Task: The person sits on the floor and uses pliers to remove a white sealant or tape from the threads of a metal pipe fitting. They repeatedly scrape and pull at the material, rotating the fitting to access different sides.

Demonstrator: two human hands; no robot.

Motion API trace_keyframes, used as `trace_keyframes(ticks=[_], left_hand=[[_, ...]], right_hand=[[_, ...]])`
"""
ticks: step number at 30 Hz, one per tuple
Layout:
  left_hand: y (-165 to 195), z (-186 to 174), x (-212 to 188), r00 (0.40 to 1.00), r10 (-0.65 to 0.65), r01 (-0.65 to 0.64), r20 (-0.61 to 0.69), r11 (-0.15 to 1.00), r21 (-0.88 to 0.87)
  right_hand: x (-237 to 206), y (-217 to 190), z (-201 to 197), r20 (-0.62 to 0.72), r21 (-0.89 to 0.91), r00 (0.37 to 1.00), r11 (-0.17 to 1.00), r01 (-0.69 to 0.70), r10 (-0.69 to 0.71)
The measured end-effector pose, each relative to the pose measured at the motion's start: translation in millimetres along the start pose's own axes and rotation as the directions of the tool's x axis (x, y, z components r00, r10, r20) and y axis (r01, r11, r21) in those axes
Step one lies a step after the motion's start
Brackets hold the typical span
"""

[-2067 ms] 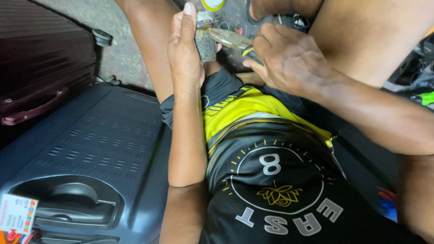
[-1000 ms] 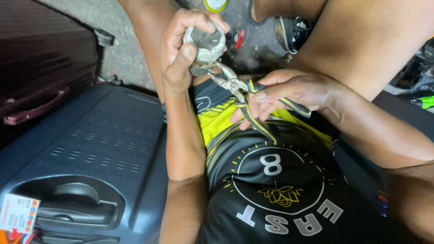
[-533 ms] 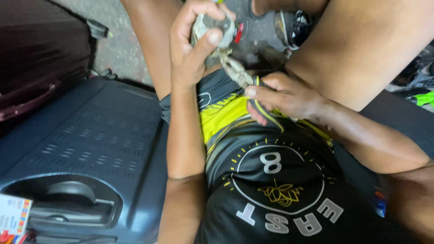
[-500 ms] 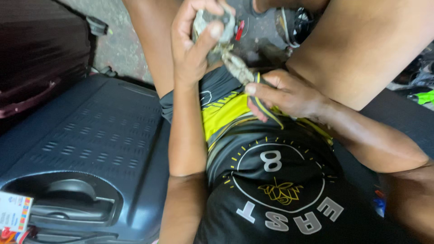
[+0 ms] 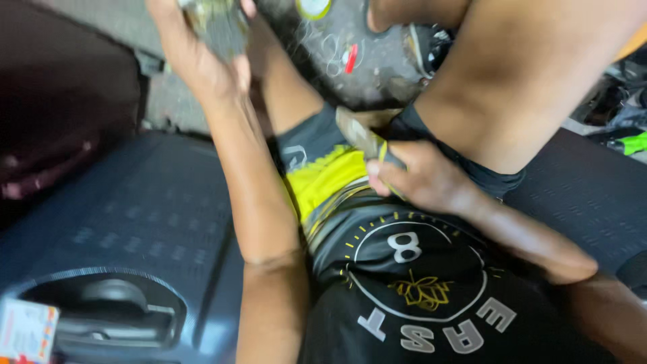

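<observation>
Hands apart, tool lowered.
Our left hand (image 5: 202, 61) grips a blurred grey part (image 5: 219, 27) at 11 o'clock; our right hand (image 5: 421, 182) holds pliers (image 5: 360, 135). We judge realigning squarely wise.

Beyond our raised left hand (image 5: 202, 54) & above our right hand (image 5: 421, 178) we see grey concrete floor (image 5: 303, 74), carrying small stuff: a red bit (image 5: 351, 58), thin wire loops (image 5: 323, 54), a round yellow-rimmed lid (image 5: 313, 7) & a dark shoe (image 5: 424, 47), all blurred. To the left of our left forearm a dark blue hard suitcase (image 5: 135, 222) lies flat w/ its recessed handle (image 5: 114, 310) near us & a paper tag (image 5: 27, 330) at its corner; a maroon case (image 5: 60, 114) sits behind it. Right of our right hand there's a dark ribbed surface (image 5: 579, 195), w/ a green object (image 5: 630, 143) & dark clutter at its far edge.
</observation>
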State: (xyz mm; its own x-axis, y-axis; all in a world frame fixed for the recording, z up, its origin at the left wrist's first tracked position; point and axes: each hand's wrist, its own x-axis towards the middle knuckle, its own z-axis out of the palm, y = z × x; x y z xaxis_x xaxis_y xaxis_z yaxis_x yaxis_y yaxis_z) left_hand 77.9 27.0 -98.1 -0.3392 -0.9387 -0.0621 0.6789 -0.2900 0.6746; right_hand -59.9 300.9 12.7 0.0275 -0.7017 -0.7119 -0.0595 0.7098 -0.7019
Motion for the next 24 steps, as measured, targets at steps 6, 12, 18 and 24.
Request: trace_keyframes(ticks=[6,12,18,24], left_hand=[[-1,39,-25,0.919,-0.094,0.138,0.383,0.987,-0.088],[6,50,-40,0.772,-0.318,0.349,0.55,0.936,0.051],[13,38,-42,0.661,-0.473,0.5,0.583,0.856,0.128],[21,40,-42,0.574,-0.569,0.545,0.588,0.802,0.244]], right_hand=[[18,-20,-36,0.205,0.209,0.96,0.967,0.148,-0.191],[24,-33,-47,0.479,0.333,0.864,0.943,-0.017,-0.154],[38,-29,-58,0.57,0.317,0.81,0.946,-0.063,-0.137],[43,-29,-64,0.615,0.166,0.786,0.985,-0.047,-0.066]])
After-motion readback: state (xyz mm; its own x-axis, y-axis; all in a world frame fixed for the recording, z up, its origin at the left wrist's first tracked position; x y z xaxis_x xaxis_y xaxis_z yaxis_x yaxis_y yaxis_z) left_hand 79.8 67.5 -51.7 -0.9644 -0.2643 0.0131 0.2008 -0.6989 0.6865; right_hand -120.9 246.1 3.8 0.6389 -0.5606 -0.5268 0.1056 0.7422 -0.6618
